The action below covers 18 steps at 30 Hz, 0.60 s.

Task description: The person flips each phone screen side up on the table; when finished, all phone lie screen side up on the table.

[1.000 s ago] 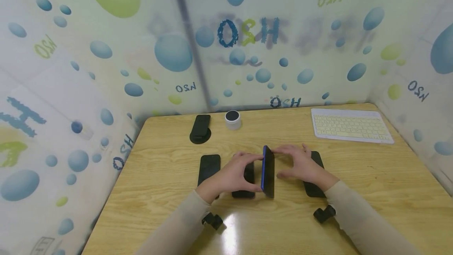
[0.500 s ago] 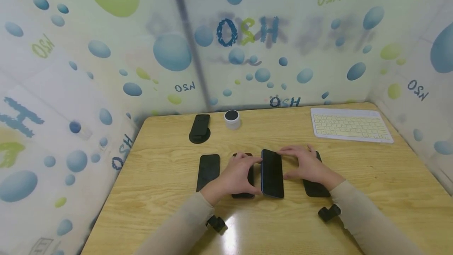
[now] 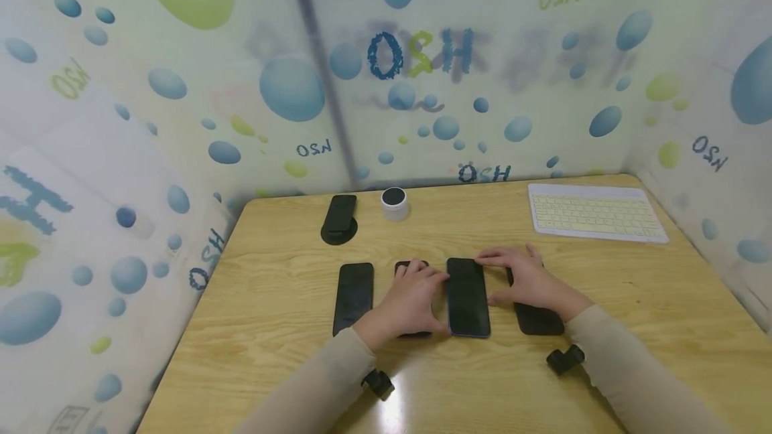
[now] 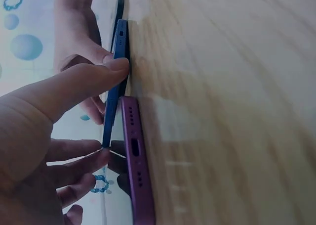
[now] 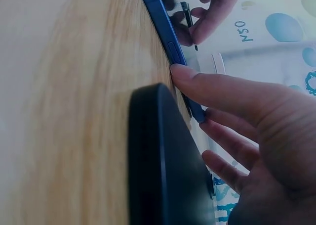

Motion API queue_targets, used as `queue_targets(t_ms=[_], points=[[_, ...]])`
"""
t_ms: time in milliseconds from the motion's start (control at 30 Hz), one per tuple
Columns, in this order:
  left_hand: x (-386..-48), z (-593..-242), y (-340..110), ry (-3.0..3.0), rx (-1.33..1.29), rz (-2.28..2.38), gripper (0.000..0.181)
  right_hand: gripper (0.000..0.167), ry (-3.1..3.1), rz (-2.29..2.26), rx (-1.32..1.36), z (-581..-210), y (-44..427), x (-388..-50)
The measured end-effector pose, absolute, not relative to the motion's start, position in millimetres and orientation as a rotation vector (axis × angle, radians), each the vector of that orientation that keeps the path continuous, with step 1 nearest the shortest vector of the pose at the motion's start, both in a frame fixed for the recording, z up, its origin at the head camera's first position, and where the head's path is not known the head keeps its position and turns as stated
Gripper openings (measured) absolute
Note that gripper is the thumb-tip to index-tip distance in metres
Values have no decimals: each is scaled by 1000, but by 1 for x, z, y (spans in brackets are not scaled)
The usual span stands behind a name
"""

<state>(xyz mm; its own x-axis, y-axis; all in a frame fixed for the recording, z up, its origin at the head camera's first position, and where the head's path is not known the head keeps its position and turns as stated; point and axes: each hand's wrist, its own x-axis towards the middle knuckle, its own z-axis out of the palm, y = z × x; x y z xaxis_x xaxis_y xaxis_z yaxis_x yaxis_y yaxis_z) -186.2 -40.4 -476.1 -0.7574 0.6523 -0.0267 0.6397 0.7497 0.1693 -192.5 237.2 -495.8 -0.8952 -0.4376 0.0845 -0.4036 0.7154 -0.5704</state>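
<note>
A blue-edged phone (image 3: 468, 298) lies screen up in the middle of the table, its near left side slightly off the wood in the left wrist view. My left hand (image 3: 405, 301) holds its left edge, thumb by the near corner and fingertips farther along. At its right side, my right hand (image 3: 529, 278) grips the far corner and edge with fingers and thumb. Beneath my left hand sits a purple-edged phone (image 4: 139, 170), mostly hidden in the head view. Partly covered by my right hand is a black phone (image 3: 539, 321).
Another black phone (image 3: 354, 295) lies at the left. Toward the back stand a black charging stand (image 3: 341, 218) and a small white round device (image 3: 395, 204) with a dark top. A white keyboard (image 3: 597, 213) lies at the back right, near the patterned wall (image 3: 519, 86).
The blue-edged phone has gone from standing on its long edge to lying nearly flat, screen up. Both hands have come down with it, shifting slightly right.
</note>
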Motion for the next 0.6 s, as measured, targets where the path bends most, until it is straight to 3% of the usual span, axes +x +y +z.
queue_targets(t_ms=[233,600], points=[[-184,-475,-37,2853,1033,247,90,75,2857,-907,-705,-495,239,-191],[-181,-469,-39,2819,1003,275,97,70,2890,-950,-687,-496,250,-183]])
